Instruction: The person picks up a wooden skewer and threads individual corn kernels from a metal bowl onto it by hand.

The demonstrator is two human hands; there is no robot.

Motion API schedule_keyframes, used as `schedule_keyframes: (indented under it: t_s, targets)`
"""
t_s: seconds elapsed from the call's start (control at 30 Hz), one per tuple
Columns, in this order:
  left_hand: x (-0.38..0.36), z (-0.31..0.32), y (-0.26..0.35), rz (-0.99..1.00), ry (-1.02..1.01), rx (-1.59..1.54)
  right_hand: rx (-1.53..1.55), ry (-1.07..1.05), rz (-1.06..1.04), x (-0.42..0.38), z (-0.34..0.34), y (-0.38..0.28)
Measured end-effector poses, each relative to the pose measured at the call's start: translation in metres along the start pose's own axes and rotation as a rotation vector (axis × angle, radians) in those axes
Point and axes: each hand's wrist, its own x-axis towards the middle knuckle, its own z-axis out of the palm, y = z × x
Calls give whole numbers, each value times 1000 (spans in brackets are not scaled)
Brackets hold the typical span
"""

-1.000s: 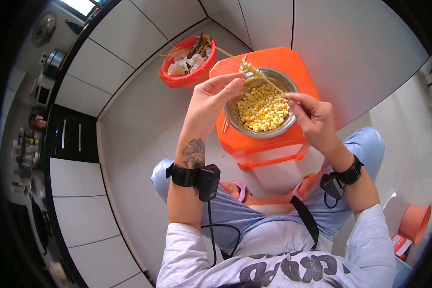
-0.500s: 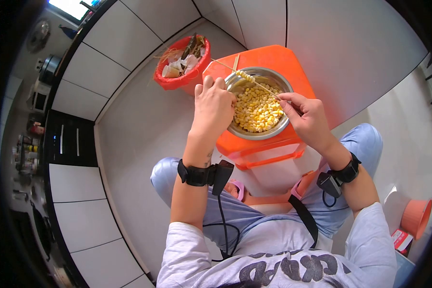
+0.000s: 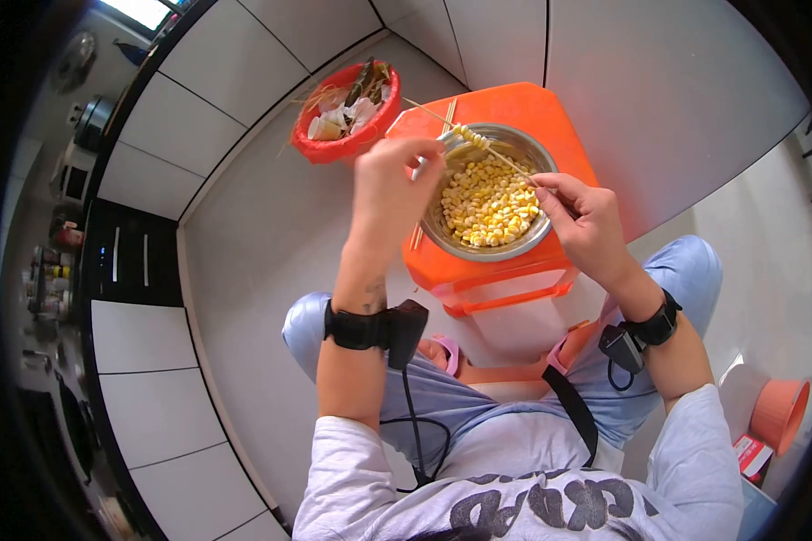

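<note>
My right hand [image 3: 585, 215] pinches the lower end of a thin wooden skewer [image 3: 511, 163] above the bowl. Several corn kernels [image 3: 471, 137] are threaded midway along it, and its far end sticks out past the bowl's rim. At the bowl's left side is my left hand [image 3: 392, 180], slightly blurred, with its fingers bent together near the skewer; what they hold, if anything, I cannot make out. Loose yellow corn kernels [image 3: 489, 203] fill the bottom of the metal bowl [image 3: 544, 236], which stands on an orange stool [image 3: 564, 135].
More wooden skewers [image 3: 448, 115] lie on the stool beside the bowl, partly hidden. A red-lined bin [image 3: 363, 137] with husks and scraps stands at the stool's far left. White cabinets [image 3: 149, 338] run along the left; a pink container [image 3: 779, 410] is at the right.
My left hand has lifted slightly away from the bowl's inner edge and shifted left. My right hand still holds the skewer in nearly the same place.
</note>
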Motion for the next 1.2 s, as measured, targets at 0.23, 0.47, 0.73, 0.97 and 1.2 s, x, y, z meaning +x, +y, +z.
schedule_keyframes:
  t_s: [0.23, 0.47, 0.73, 0.97, 1.2]
  targets:
    - [8, -28, -7, -243, 405, -786, 28, -67, -59, -6, 5, -7]
    - [5, -30, -3, -177, 462, -746, 45, -54, -100, -5, 7, -9]
    - [2, -26, -5, -144, 452, -734, 31, -62, -96, -5, 6, -12]
    - [1, -22, -5, -69, 489, -664, 31, -58, -97, -6, 6, -11]
    - [1, -18, -4, 53, 579, -483, 38, -61, -99, -7, 5, -14]
